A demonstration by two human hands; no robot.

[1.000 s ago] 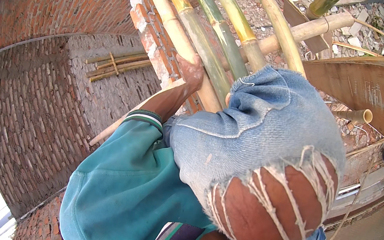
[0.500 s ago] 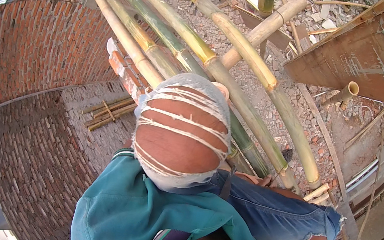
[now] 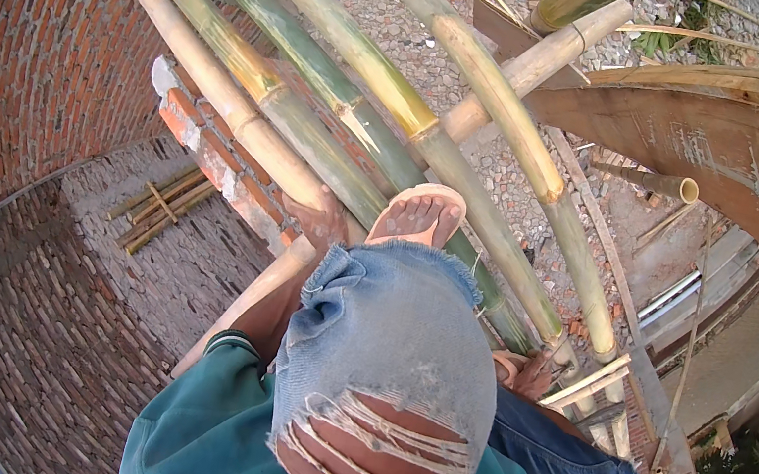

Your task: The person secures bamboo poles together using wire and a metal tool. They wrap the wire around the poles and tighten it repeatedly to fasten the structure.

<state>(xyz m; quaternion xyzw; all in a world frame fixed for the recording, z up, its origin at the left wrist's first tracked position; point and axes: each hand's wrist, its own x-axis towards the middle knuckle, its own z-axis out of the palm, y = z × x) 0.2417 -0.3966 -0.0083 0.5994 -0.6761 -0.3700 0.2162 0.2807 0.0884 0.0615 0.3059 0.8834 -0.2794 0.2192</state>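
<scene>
My left hand (image 3: 326, 220) is closed over the pale outermost bamboo pole (image 3: 222, 95), at the left side of a row of long bamboo poles. Beside it, my sandalled foot (image 3: 418, 213) rests on the row, by a green bamboo pole (image 3: 316, 76). My raised knee in torn jeans (image 3: 397, 340) covers the middle. A second sandal (image 3: 509, 364) shows at the poles' near right ends. Skin beside that sandal may be part of my right hand, but its fingers cannot be made out.
A broken brick wall edge (image 3: 204, 147) lies under the poles at left, above a lower brick surface (image 3: 65, 315). A thick crosswise bamboo pole (image 3: 538, 68) and a curved brown panel (image 3: 697, 140) stand at far right. Rubble (image 3: 387, 12) covers the ground below.
My raised knee has shifted toward me, uncovering the sandalled foot on the poles. My left hand, hidden before, now shows on the pale pole. The view has shifted slightly.
</scene>
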